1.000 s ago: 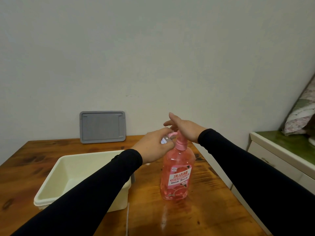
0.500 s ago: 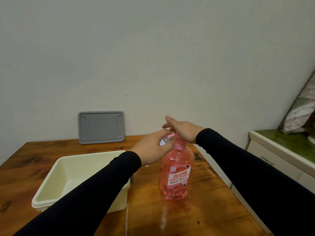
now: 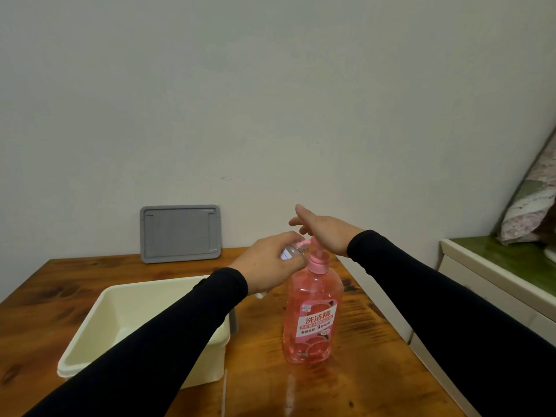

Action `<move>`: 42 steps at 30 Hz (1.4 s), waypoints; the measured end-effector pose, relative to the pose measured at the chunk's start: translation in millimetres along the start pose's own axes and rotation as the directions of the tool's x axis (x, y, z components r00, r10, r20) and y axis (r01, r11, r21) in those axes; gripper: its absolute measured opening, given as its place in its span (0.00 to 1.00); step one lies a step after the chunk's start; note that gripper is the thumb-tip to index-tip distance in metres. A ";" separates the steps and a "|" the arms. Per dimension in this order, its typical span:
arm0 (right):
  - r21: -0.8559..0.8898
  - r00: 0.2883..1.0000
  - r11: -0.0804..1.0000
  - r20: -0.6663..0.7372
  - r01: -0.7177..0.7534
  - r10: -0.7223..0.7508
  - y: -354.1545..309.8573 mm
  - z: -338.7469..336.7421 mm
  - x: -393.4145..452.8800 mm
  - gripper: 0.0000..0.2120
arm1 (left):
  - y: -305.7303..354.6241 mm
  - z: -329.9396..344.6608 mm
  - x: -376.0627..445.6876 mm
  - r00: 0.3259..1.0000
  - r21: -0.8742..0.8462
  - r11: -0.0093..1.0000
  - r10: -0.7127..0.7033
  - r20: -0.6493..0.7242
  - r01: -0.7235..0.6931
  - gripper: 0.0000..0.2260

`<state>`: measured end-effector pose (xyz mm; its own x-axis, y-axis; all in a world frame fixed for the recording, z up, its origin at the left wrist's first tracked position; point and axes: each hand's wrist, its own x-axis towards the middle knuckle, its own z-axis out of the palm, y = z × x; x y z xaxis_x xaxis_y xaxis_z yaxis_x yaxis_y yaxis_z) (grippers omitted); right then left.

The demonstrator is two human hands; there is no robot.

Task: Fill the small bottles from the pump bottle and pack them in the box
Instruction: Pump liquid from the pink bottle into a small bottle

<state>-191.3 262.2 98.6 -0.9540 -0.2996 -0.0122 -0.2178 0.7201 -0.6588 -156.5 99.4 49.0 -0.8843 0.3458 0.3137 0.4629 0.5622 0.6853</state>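
Pinching small bottle [image 3: 289, 252], left hand [image 3: 272, 267]; right hand [image 3: 326, 233] flat on pump bottle [image 3: 311, 311].

One pump bottle [image 3: 311, 314], one small bottle [image 3: 289, 252], one box [image 3: 144, 329], one grey lid [image 3: 180, 233], two hands.

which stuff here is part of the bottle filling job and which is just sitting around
In use:
- pump bottle, pink, upright on the table
- small bottle, held at the spout by the left hand
- right hand, resting on the pump head
- cream box

Lying about:
- grey lid, leaning on the wall
- white cabinet
- quilt
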 end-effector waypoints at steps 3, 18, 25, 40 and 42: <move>-0.025 1.000 1.000 0.014 -0.013 0.014 0.8 3.6 1.0 0.33 | -1.0 1.8 -1.3 1.000 0.007 1.000 0.006 -0.008 -0.006 0.11; -0.086 0.999 0.996 -0.042 -0.004 0.001 -5.2 0.9 -5.4 0.33 | 1.6 -0.2 -4.9 1.000 -0.017 1.000 -0.010 -0.020 0.009 0.12; -0.193 0.979 0.979 -0.180 0.064 -0.099 -8.4 1.8 -9.8 0.38 | 1.7 -3.7 -9.0 1.000 -0.014 1.000 -0.020 -0.004 0.020 0.15; -0.185 0.963 0.977 -0.224 0.107 -0.148 -15.2 -3.5 -20.6 0.34 | -1.7 -8.2 -17.4 0.998 0.015 0.998 -0.056 -0.003 0.056 0.15; -0.180 0.960 0.976 -0.229 0.120 -0.160 -17.9 -4.0 -24.1 0.34 | -2.5 -9.2 -18.4 0.998 0.010 0.998 -0.059 -0.018 0.060 0.15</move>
<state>-165.2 259.0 113.8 -0.9283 -0.2596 0.2663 -0.3641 0.7800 -0.5089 -142.0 84.7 47.5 -0.9112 0.2983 0.2842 0.4101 0.5895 0.6959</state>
